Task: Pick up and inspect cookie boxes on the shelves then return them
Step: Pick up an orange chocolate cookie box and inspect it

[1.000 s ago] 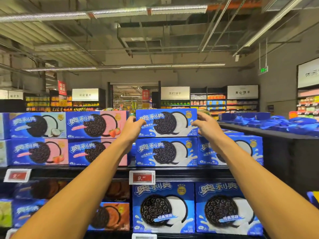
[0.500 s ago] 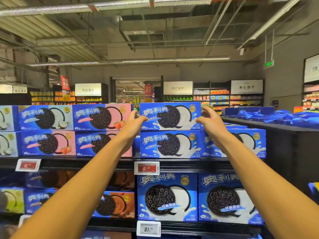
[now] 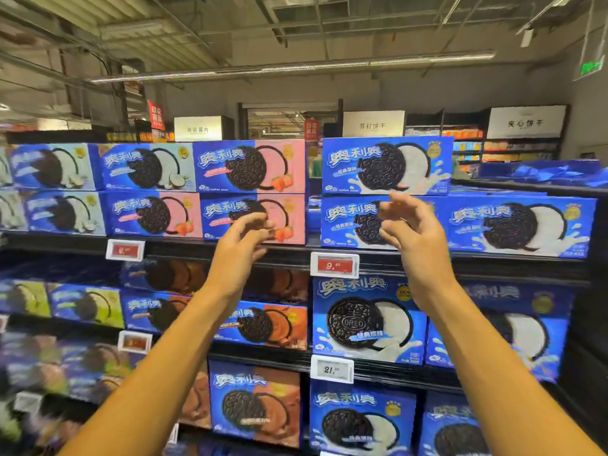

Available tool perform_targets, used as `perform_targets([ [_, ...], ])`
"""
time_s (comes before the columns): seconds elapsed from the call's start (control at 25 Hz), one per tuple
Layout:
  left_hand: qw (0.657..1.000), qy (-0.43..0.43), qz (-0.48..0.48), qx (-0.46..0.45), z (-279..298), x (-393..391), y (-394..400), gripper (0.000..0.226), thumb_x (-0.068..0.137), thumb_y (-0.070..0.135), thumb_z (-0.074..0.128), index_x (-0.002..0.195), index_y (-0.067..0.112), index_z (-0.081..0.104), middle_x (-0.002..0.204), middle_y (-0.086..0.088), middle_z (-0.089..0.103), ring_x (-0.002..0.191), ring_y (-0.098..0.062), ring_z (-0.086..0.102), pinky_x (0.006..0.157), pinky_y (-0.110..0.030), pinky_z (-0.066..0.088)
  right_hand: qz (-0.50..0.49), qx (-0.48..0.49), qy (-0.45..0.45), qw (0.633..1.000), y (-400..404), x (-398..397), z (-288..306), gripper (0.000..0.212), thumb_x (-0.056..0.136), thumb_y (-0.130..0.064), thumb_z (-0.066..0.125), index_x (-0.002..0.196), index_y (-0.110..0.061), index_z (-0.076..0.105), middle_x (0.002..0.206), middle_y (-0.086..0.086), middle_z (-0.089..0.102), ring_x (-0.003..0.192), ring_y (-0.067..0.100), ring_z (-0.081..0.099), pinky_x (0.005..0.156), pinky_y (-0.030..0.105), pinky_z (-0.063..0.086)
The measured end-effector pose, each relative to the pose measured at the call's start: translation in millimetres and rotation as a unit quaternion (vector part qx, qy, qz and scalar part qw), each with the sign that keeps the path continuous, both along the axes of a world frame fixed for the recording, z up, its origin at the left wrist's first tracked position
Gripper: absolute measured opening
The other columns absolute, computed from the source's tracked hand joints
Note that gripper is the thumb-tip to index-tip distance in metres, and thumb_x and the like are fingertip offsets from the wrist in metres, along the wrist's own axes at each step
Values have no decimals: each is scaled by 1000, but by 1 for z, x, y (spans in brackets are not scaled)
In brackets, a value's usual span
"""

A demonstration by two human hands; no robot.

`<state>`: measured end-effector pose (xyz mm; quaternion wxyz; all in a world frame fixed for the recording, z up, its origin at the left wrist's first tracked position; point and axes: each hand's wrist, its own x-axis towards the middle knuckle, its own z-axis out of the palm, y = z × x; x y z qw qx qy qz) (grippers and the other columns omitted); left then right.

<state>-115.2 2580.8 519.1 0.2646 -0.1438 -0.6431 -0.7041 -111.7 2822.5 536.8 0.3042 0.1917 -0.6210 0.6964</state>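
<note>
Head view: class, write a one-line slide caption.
Both empty hands, left hand and right hand, hover before stacked blue cardboard cookie boxes.

top blue box [image 3: 387, 166]: printed cardboard, smooth, slight sheen on the face
blue box below the top blue box [image 3: 348, 222]: same glossy printed card
pink-and-blue boxes [image 3: 250, 166], left of the top blue box: smooth coated card, soft shine
large box [image 3: 368, 319], one shelf under the top blue box: glossy card, cookie print looks embossed but flat
shelf edge [image 3: 493, 263]: dark, matt, looks like painted metal
price tag [image 3: 334, 265], under the top blue box: white plastic frame, smooth, screen-like face
ceiling [image 3: 148, 24], above: ribbed bare metal sheeting, dull grey
blue wrappers [image 3: 559, 171], right of the top blue box: crinkled shiny film
</note>
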Motion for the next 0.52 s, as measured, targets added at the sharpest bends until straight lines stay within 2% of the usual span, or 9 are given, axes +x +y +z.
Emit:
perform_targets([
  [0.08, 999, -17, 20, 28, -28, 0, -26, 26, 95, 2, 48, 102, 21, 63, 103, 0, 71, 94, -8, 67, 84, -24, 48, 15, 0, -15, 1000, -20, 2, -28, 36, 92, 10, 54, 104, -23, 63, 98, -5, 71, 92, 6, 65, 82, 24, 55],
  [0.16, 995, -51, 59, 58, -57, -5, -56, 27, 94, 0, 48, 96, 22, 63, 97, -2, 69, 87, -9, 66, 80, -25, 47, 21, -5, -47, 999, -46, 1, -58, 34, 92, 11, 54, 99, -20, 65, 88, -10, 73, 87, 4, 68, 76, 21, 57],
  [0.24, 989, -102, 89, 66, -85, -14, -83, 25, 94, 0, 48, 95, 21, 61, 99, -5, 67, 88, -11, 63, 78, -26, 44, 15, 2, -86, 996, -75, -4, -88, 34, 92, 12, 53, 96, -19, 67, 86, -10, 73, 87, 7, 68, 76, 21, 56],
  [0.32, 983, -149, 94, 51, -106, -28, -103, 22, 96, 2, 47, 106, 17, 59, 111, -9, 65, 93, -13, 61, 81, -28, 45, 7, 16, -130, 991, -103, -10, -114, 34, 93, 12, 53, 102, -18, 68, 98, -7, 73, 96, 12, 66, 87, 26, 54],
  [0.4, 980, -173, 98, 27, -114, -43, -115, 29, 98, 3, 47, 124, 11, 54, 129, -12, 59, 108, -22, 60, 95, -38, 46, -7, 39, -168, 985, -127, -17, -130, 38, 93, 9, 54, 123, -13, 63, 121, 1, 68, 110, 12, 61, 103, 32, 48],
  [0.44, 979, -175, 100, 14, -114, -50, -120, 36, 98, 3, 47, 133, 9, 51, 137, -12, 55, 118, -27, 56, 102, -42, 42, -23, 45, -181, 982, -139, -21, -135, 45, 93, 7, 55, 134, -12, 57, 132, 2, 62, 116, 10, 58, 108, 31, 43],
  [0.52, 983, -156, 92, -8, -111, -62, -127, 46, 98, 4, 48, 143, 10, 43, 142, -6, 50, 125, -24, 51, 103, -34, 40, -56, 46, -189, 979, -160, -31, -140, 58, 93, 4, 55, 148, -11, 44, 140, -2, 56, 118, -1, 54, 104, 19, 40],
])
